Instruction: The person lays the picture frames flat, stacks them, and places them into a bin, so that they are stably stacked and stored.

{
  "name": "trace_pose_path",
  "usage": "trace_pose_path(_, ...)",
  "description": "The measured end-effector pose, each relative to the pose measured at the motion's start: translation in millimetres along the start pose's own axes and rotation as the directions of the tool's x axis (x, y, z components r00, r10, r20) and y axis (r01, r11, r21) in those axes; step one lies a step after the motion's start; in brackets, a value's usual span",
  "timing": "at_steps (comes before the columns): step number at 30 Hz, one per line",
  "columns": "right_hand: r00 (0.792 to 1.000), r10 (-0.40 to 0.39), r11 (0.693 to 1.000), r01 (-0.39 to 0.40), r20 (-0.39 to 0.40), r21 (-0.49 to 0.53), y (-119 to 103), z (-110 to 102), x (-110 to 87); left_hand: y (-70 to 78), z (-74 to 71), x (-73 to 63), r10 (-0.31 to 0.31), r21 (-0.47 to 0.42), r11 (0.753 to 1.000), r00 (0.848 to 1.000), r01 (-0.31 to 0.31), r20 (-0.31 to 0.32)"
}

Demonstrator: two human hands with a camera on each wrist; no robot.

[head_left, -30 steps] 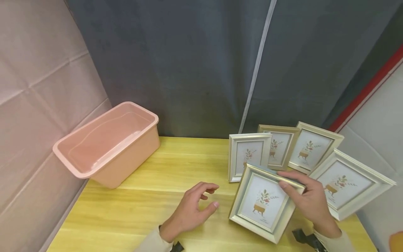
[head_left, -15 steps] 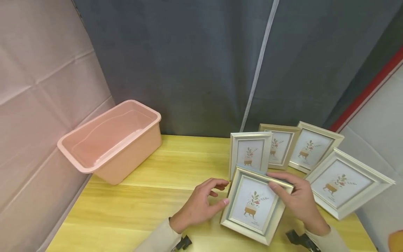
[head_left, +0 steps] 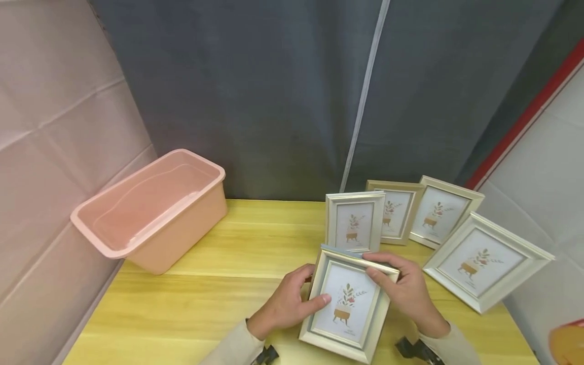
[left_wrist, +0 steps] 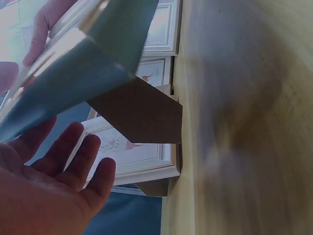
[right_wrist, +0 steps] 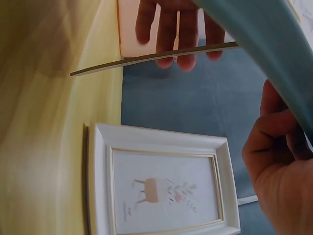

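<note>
A cream picture frame [head_left: 345, 308] with a plant print is tilted above the wooden table [head_left: 214, 299], close to the front edge. My left hand [head_left: 306, 294] grips its left edge, thumb on the front and fingers behind. My right hand [head_left: 388, 276] holds its top right corner, fingers curled over the edge. In the left wrist view the frame's teal back [left_wrist: 73, 83] and brown stand flap [left_wrist: 142, 115] hang over my left fingers [left_wrist: 73, 161]. The right wrist view shows the same teal back [right_wrist: 264, 34] and flap [right_wrist: 156, 56].
Several similar frames stand behind: a white one [head_left: 353, 223], a gold one [head_left: 393, 212], another [head_left: 439, 212] and a large one [head_left: 485, 261] at the right edge. A pink bin [head_left: 150, 208] sits at the back left, overhanging the table's edge. A grey curtain hangs behind.
The held frame has moved left and nearer to me. My left hand, free a second ago, has closed on the frame's left edge. The right hand kept its hold.
</note>
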State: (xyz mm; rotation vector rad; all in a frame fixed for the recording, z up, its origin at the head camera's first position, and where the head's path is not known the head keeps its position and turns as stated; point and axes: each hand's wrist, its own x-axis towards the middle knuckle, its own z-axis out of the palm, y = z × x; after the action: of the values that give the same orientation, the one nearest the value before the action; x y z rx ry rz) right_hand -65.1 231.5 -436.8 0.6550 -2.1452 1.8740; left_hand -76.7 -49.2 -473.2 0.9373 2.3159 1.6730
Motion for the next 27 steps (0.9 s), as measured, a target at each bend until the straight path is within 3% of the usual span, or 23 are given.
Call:
trace_pose_path(3, 1.000, 0.020, 1.000, -0.020, -0.003, 0.006, 3.3, 2.8, -1.5, -1.9, 1.8, 0.3, -0.036, -0.066, 0.997, 0.999, 0.039, 0.041)
trace_pose_path(9, 1.000, -0.025, 0.999, 0.025, -0.007, 0.045, 9.2, 2.1, -2.4, -3.1, 4.7, -0.2, -0.100, -0.120, 0.986, 0.990, 0.112, 0.098)
trace_pose_path(19, 0.999, -0.007, 0.998, 0.010, -0.048, 0.054, 12.1, -1.6, -3.3, -11.0, 3.1, -1.9, -0.066, -0.047, 0.996, 0.995, 0.070, 0.078)
trace_pose_path(27, 0.997, -0.007, 0.997, 0.012, -0.072, 0.071, 16.1, 4.0, -4.5, -13.9, 0.3, -10.7, -0.085, -0.079, 0.993, 0.992, 0.093, 0.096)
